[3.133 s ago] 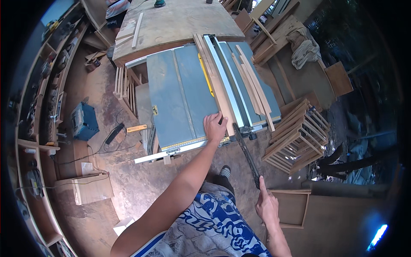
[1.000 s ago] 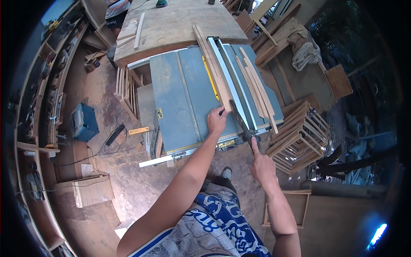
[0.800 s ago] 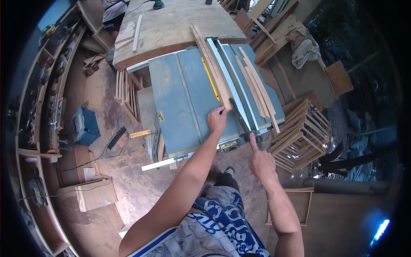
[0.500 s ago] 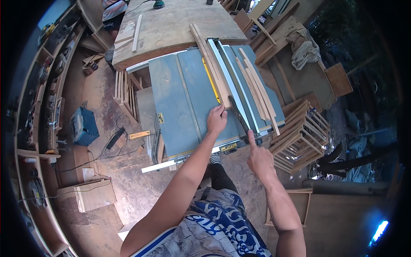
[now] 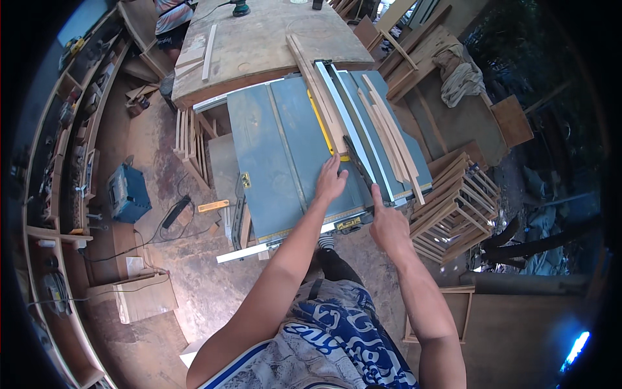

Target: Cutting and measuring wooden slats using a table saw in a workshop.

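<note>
On the blue-grey table saw top [image 5: 262, 149], a long light wooden strip [image 5: 322, 97] lies along the left side of the metal rip fence [image 5: 353, 117]. My right hand [image 5: 390, 228] grips a dark push stick [image 5: 360, 162], index finger stretched along it. The stick's far tip is at the strip's near end. My left hand [image 5: 331, 181] is open over the tabletop, fingers stretched forward beside the yellow-edged throat plate [image 5: 321, 123], just short of the strip's end. The saw blade cannot be made out.
Several cut strips [image 5: 387, 133] lie right of the fence. A wooden workbench [image 5: 272, 45] adjoins the saw's far side, bearing a green power tool [image 5: 240, 9]. Stacked wooden frames [image 5: 457, 211] stand at right. A blue toolbox [image 5: 128, 192] and cables lie on the left floor. Another person [image 5: 172, 26] is far left.
The strip has slid a little away from me along the fence. My right hand and the push stick have moved forward and left. My left fingers no longer rest at the strip's end.
</note>
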Demonstrator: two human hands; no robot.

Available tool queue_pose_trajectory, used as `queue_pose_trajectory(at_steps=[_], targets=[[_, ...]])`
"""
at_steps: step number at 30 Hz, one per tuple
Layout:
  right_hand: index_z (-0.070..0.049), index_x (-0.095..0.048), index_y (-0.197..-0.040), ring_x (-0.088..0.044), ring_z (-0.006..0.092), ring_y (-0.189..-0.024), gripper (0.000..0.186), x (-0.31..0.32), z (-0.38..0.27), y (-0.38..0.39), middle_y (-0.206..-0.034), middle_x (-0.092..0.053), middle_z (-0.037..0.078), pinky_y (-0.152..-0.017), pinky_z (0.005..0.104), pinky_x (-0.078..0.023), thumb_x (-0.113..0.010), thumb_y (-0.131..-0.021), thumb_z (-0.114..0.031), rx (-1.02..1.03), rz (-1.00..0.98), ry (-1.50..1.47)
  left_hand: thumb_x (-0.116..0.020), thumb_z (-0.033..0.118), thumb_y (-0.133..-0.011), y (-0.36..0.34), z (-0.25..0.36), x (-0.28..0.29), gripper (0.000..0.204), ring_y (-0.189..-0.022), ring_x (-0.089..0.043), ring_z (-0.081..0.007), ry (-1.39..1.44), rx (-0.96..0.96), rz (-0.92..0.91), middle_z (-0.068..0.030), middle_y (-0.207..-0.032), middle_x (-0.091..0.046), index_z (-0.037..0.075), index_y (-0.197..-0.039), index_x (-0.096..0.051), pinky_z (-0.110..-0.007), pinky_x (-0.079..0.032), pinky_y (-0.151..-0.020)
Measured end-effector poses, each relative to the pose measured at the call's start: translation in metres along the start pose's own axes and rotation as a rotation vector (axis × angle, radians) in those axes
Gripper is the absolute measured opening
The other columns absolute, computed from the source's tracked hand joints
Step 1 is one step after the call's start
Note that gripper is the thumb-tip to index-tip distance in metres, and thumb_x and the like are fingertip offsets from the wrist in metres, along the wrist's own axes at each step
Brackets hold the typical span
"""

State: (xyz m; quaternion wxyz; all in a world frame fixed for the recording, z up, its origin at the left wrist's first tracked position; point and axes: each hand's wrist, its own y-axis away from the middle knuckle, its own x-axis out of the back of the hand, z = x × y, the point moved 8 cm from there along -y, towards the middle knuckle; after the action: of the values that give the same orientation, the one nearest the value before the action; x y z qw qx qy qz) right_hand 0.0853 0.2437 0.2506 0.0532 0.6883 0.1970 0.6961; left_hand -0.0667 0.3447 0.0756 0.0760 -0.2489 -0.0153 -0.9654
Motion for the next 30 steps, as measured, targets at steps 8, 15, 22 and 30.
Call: queue_pose_trajectory(at_steps=[8,15,22,30], targets=[[-0.012,-0.020,-0.165,-0.073,0.0458,-0.091,0.089,0.003,-0.007,-0.021,-0.095,-0.073,0.030,-0.085,0.0526,-0.057,-0.057,-0.085,-0.005,-0.018,-0.009,-0.013,-0.060,0.026,-0.099,0.009,-0.002,0.008,0.063,-0.149,-0.039,-0.0336,0.101,0.068,0.047,-0.0186,-0.159,-0.045,0.004,-0.155,-0.043,-0.043,-0.029,-0.124],[-0.015,-0.017,-0.166,-0.073,0.0440,-0.094,0.090,0.004,-0.009,-0.034,-0.099,-0.074,0.030,-0.087,0.0514,-0.057,-0.057,-0.086,-0.006,-0.056,-0.062,0.002,-0.061,0.009,-0.097,0.156,0.020,-0.018,0.021,-0.095,-0.072,-0.0292,0.408,-0.089,-0.013,-0.0172,-0.115,-0.073,0.001,-0.114,-0.070,-0.036,-0.055,-0.083],[-0.015,-0.016,-0.167,-0.073,0.0440,-0.095,0.090,0.010,-0.022,-0.051,-0.100,-0.074,0.029,-0.088,0.0518,-0.057,-0.057,-0.087,-0.004,-0.060,-0.068,-0.003,-0.034,0.039,-0.108,0.276,-0.231,-0.140,0.049,-0.118,-0.065,-0.0306,1.450,1.335,-0.036,-0.0134,-0.128,-0.065,0.004,-0.136,-0.053,-0.045,-0.051,-0.105],[-0.010,-0.016,-0.166,-0.075,0.0393,-0.091,0.086,0.026,-0.069,-0.084,-0.098,-0.075,0.025,-0.084,0.0465,-0.060,-0.057,-0.091,-0.006,0.092,0.010,0.045,-0.045,0.048,-0.100,0.227,-0.338,-0.095,0.045,-0.095,-0.068,-0.0265,2.427,0.608,0.111,-0.0082,-0.107,-0.072,0.012,-0.111,-0.068,-0.048,-0.056,-0.091]])
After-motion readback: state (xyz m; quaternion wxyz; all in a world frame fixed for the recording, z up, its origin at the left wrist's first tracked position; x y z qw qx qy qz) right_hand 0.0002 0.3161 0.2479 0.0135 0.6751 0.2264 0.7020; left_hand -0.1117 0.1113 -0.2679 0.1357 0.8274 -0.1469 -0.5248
